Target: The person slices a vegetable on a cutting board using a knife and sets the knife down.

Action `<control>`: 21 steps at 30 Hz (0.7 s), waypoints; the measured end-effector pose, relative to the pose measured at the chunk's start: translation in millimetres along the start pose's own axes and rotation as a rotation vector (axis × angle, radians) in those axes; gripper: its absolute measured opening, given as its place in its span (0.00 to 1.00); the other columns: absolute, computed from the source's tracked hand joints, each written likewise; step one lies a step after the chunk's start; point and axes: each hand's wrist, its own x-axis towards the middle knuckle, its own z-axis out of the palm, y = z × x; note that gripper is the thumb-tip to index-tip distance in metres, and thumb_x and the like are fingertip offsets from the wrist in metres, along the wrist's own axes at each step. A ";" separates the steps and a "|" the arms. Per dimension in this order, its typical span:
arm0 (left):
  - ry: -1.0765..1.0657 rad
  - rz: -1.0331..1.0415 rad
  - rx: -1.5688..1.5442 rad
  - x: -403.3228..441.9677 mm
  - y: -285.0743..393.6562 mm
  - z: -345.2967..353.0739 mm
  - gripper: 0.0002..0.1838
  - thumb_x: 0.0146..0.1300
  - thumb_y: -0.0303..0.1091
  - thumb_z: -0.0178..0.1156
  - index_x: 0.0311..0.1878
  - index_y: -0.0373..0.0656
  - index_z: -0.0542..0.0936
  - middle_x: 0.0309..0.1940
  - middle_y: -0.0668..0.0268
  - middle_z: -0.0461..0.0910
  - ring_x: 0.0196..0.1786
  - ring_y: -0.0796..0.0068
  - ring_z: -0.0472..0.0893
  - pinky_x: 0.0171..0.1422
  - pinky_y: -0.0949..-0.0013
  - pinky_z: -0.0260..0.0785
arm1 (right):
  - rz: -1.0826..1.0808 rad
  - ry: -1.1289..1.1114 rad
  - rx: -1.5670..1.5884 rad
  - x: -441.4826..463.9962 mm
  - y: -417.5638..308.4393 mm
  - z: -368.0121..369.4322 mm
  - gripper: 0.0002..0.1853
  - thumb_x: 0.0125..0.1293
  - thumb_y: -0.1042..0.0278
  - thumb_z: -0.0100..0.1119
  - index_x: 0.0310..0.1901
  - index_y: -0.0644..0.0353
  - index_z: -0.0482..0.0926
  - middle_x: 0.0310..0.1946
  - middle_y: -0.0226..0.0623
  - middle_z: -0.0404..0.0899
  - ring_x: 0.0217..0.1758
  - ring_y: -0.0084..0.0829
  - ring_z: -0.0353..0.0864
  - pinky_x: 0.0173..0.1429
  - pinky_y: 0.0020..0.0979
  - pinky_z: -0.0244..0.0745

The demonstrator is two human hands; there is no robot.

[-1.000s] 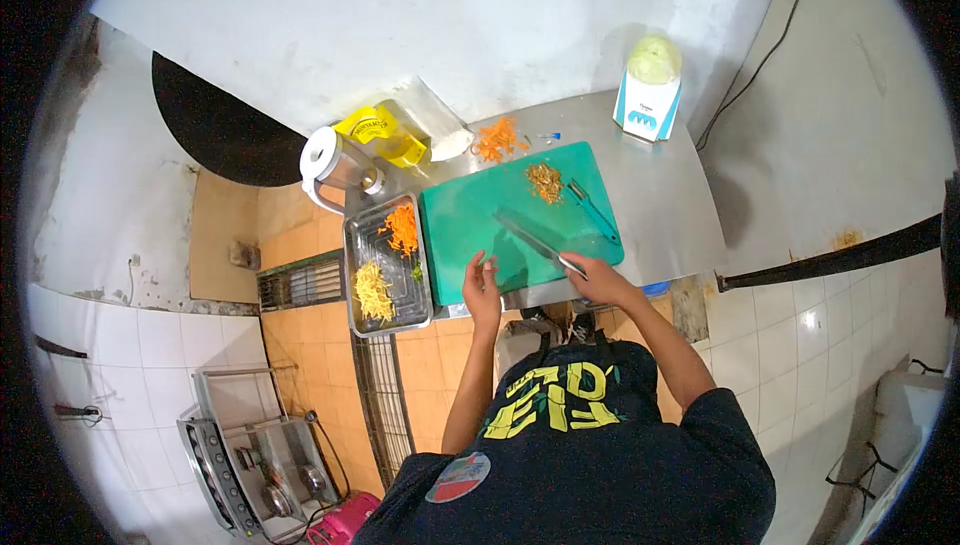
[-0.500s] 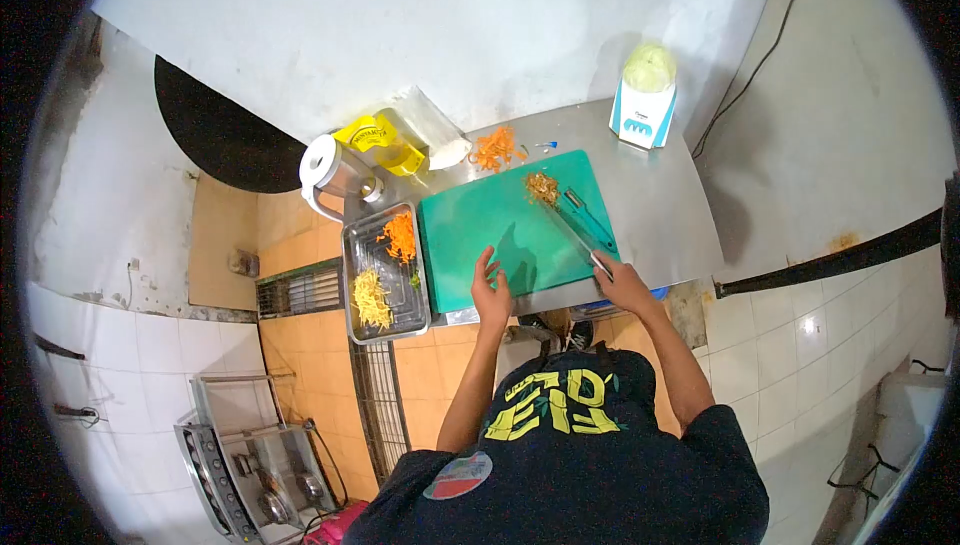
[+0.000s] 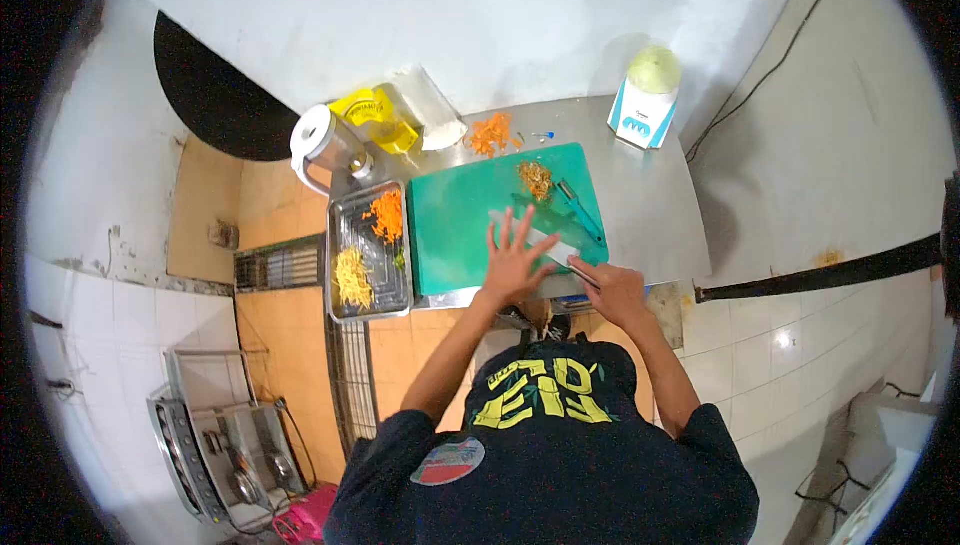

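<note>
My right hand (image 3: pixel 614 292) is wrapped around the handle of a knife (image 3: pixel 553 248) at the near right of the green cutting board (image 3: pixel 450 215). The blade points left over the board, its middle partly behind my left hand (image 3: pixel 517 261). That left hand is open with fingers spread, and I cannot tell whether it touches the blade. A small heap of brownish-orange shredded scraps (image 3: pixel 535 180) lies near the board's far edge. Beside it rests a teal-handled peeler (image 3: pixel 580 212).
Left of the board sits a metal tray (image 3: pixel 407 280) with orange shreds (image 3: pixel 386 217) and pale yellow shreds (image 3: pixel 353 278). Behind are a blender jug (image 3: pixel 322 145), a yellow pouch (image 3: pixel 377 117) and orange peelings (image 3: pixel 491 134). A white-and-blue box (image 3: pixel 642 117) carries a pale green round vegetable (image 3: pixel 655 69).
My left hand has moved right and its fingers have spread in front of the blade. The knife has come nearer to me and left. The view has shifted slightly.
</note>
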 end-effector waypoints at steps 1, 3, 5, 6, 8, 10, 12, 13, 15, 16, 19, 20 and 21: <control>-0.039 -0.001 0.015 4.8 -13.7 -1.4 0.29 0.74 0.61 0.51 0.76 0.71 0.71 0.85 0.56 0.46 0.84 0.36 0.43 0.79 0.24 0.35 | -0.040 0.035 -0.019 -2.5 -0.2 -6.5 0.25 0.70 0.55 0.61 0.68 0.32 0.76 0.36 0.40 0.87 0.37 0.46 0.87 0.38 0.50 0.78; -0.016 -0.300 0.007 8.3 -49.7 8.4 0.28 0.76 0.62 0.48 0.75 0.70 0.72 0.86 0.60 0.42 0.84 0.34 0.39 0.79 0.23 0.32 | 0.034 -0.046 -0.088 -14.2 2.8 -24.2 0.25 0.70 0.55 0.62 0.69 0.33 0.76 0.35 0.39 0.86 0.36 0.44 0.87 0.38 0.51 0.78; 0.111 -0.463 0.057 3.0 -81.2 15.8 0.24 0.77 0.56 0.51 0.71 0.65 0.77 0.83 0.56 0.54 0.83 0.44 0.51 0.79 0.29 0.44 | 0.116 -0.050 -0.083 -27.4 12.9 -27.2 0.26 0.69 0.55 0.63 0.69 0.32 0.76 0.35 0.40 0.86 0.37 0.44 0.87 0.38 0.50 0.78; 0.102 -0.463 -0.033 -0.7 -90.3 11.8 0.23 0.77 0.54 0.52 0.70 0.62 0.78 0.78 0.55 0.62 0.76 0.48 0.61 0.74 0.35 0.52 | 0.155 -0.020 -0.043 -34.3 20.0 -20.5 0.26 0.69 0.55 0.63 0.69 0.32 0.76 0.35 0.40 0.86 0.37 0.45 0.87 0.39 0.50 0.79; 0.080 -0.471 -0.208 -14.0 -99.9 6.3 0.20 0.78 0.48 0.54 0.66 0.55 0.81 0.67 0.52 0.78 0.64 0.57 0.80 0.65 0.47 0.70 | 0.178 0.049 0.059 -40.8 28.8 -4.0 0.27 0.68 0.56 0.63 0.70 0.32 0.75 0.36 0.42 0.87 0.38 0.47 0.87 0.41 0.50 0.80; -0.113 -0.604 -0.351 -22.8 -81.3 -12.9 0.18 0.78 0.44 0.54 0.64 0.50 0.82 0.53 0.55 0.85 0.44 0.62 0.84 0.50 0.58 0.74 | 0.154 0.131 0.188 -41.0 24.1 11.1 0.29 0.67 0.57 0.64 0.70 0.33 0.75 0.37 0.44 0.87 0.39 0.49 0.87 0.43 0.49 0.80; -0.158 -0.683 -0.459 -35.5 -66.6 -10.8 0.17 0.78 0.40 0.54 0.62 0.45 0.82 0.45 0.57 0.89 0.32 0.64 0.86 0.40 0.65 0.76 | 0.246 0.039 0.175 -30.3 9.6 21.5 0.28 0.66 0.59 0.65 0.69 0.37 0.76 0.40 0.46 0.87 0.41 0.50 0.87 0.46 0.48 0.80; -0.106 -0.700 -0.493 -45.1 -60.8 0.0 0.17 0.79 0.39 0.54 0.62 0.44 0.83 0.43 0.57 0.90 0.29 0.65 0.86 0.37 0.67 0.76 | 0.292 -0.009 0.169 -23.0 1.2 26.3 0.28 0.65 0.59 0.66 0.68 0.39 0.77 0.42 0.46 0.88 0.42 0.50 0.87 0.48 0.48 0.80; 0.065 -0.725 -0.619 -62.0 -42.7 15.1 0.15 0.78 0.37 0.55 0.59 0.42 0.84 0.41 0.60 0.91 0.27 0.67 0.86 0.36 0.68 0.77 | 0.263 -0.010 0.191 -6.5 -3.1 44.5 0.28 0.64 0.59 0.67 0.68 0.40 0.78 0.43 0.47 0.87 0.45 0.50 0.87 0.48 0.49 0.80; 0.189 -0.730 -0.710 -65.8 -29.6 18.8 0.14 0.78 0.35 0.55 0.58 0.41 0.85 0.41 0.61 0.91 0.28 0.68 0.87 0.37 0.67 0.77 | 0.245 -0.012 0.201 4.4 -6.5 48.7 0.28 0.64 0.58 0.67 0.67 0.40 0.78 0.44 0.47 0.87 0.46 0.50 0.86 0.49 0.49 0.80; 0.286 -0.735 -0.756 -77.2 -7.5 7.2 0.13 0.77 0.33 0.58 0.53 0.36 0.86 0.39 0.65 0.92 0.31 0.73 0.88 0.37 0.68 0.79 | 0.224 -0.032 0.153 38.1 -16.3 52.1 0.28 0.63 0.61 0.67 0.66 0.43 0.78 0.45 0.48 0.86 0.47 0.51 0.86 0.49 0.49 0.80; 0.225 -0.725 -0.714 -83.3 -8.6 3.6 0.13 0.77 0.34 0.58 0.53 0.36 0.86 0.39 0.64 0.91 0.31 0.72 0.88 0.37 0.69 0.78 | 0.192 -0.007 0.198 48.6 -15.6 55.9 0.28 0.63 0.61 0.66 0.66 0.44 0.78 0.46 0.48 0.86 0.48 0.52 0.86 0.50 0.50 0.79; 0.164 -0.713 -0.673 -89.9 -11.0 1.3 0.14 0.77 0.34 0.57 0.53 0.35 0.86 0.38 0.64 0.91 0.31 0.72 0.88 0.36 0.69 0.78 | 0.161 0.019 0.244 59.3 -15.0 60.1 0.27 0.63 0.62 0.65 0.66 0.45 0.77 0.47 0.48 0.85 0.49 0.52 0.85 0.52 0.51 0.79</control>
